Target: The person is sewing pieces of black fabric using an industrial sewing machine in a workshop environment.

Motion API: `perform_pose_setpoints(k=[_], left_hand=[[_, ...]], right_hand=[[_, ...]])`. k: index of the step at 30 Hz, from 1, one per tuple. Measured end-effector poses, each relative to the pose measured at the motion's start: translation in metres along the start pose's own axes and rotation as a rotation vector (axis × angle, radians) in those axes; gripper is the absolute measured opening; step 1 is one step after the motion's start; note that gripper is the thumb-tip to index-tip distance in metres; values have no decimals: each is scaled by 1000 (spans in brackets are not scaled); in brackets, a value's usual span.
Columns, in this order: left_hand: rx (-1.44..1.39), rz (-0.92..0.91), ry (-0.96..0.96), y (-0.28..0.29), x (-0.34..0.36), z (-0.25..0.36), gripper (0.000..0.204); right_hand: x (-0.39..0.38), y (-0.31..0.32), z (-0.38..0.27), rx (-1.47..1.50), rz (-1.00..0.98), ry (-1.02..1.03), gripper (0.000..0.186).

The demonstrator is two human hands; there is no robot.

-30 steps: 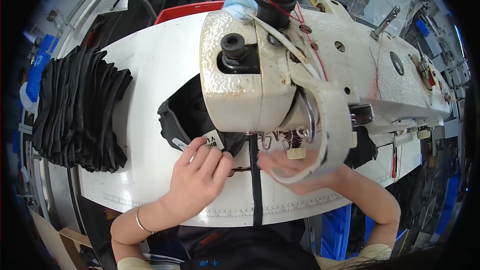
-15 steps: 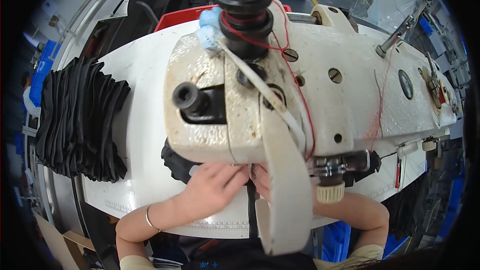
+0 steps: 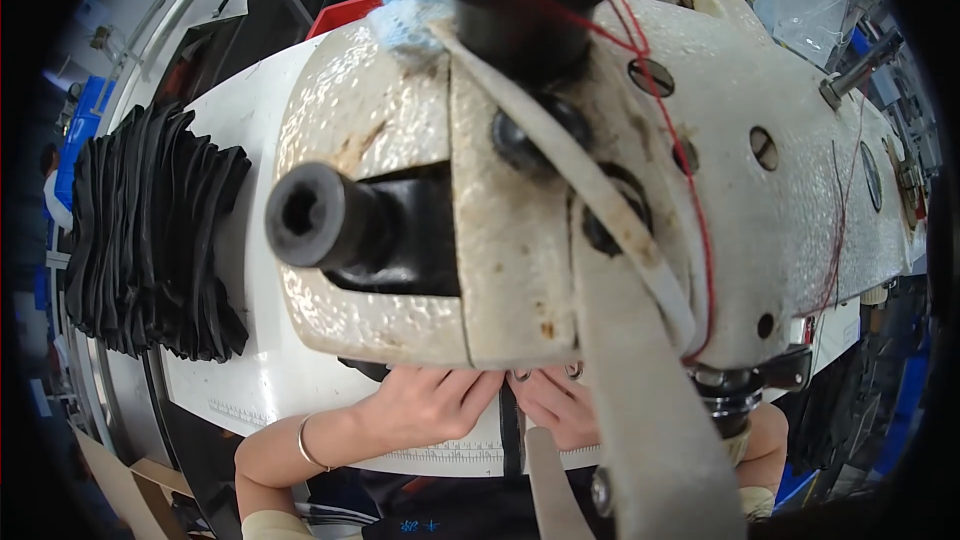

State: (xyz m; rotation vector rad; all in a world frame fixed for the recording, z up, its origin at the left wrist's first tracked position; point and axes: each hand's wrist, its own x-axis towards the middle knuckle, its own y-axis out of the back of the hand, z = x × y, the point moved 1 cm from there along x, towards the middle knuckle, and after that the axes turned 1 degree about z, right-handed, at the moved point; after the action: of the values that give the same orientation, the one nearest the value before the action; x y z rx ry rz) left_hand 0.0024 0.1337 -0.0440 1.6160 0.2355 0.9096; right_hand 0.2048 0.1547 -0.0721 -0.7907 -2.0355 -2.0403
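The white head of a sewing machine (image 3: 520, 320) fills the middle of the view and hides my fingertips. Below its front edge, my left hand (image 3: 430, 405) is bent with fingers pressed together at a narrow black fabric strip (image 3: 511, 430). My right hand (image 3: 552, 405) is on the strip's other side, its fingers also curled in at it. The strip runs from under the machine toward my body. A bit of black fabric (image 3: 362, 368) shows under the machine, left of my left hand. A pale flat lever (image 3: 650, 400) partly covers my right hand and forearm.
A stack of folded black fabric pieces (image 3: 155, 235) stands on the left of the white table (image 3: 270, 380). Red thread (image 3: 690, 210) runs down the machine head. A light blue cloth wad (image 3: 412, 5) sits by its black knob. A red bin (image 3: 345, 12) is behind.
The machine head looks larger and closer, as my view has moved nearer to it. Both hands remain beside the black strip, and less of the fabric under the machine shows.
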Motion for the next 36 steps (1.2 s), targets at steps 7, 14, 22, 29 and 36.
perform_pose_setpoints(k=[7, 14, 22, 29, 36], left_hand=[[-57, -53, -2, -6, -11, 0, 34], [-366, -137, 100, -27, -7, -33, 28], [-127, -7, 145, 18, 39, -22, 15], [-60, -603, -242, 95, 25, 62, 10], [-53, -187, -92, 59, -35, 83, 12]], right_hand=[[-4, -2, -1, 38, -16, -26, 19], [-18, -29, 10, 595, -47, -428, 17], [-1, 13, 24, -108, -105, 91, 37], [-10, 39, -55, 902, 54, -383, 26], [-25, 55, -96, 1457, 3, -936, 42]])
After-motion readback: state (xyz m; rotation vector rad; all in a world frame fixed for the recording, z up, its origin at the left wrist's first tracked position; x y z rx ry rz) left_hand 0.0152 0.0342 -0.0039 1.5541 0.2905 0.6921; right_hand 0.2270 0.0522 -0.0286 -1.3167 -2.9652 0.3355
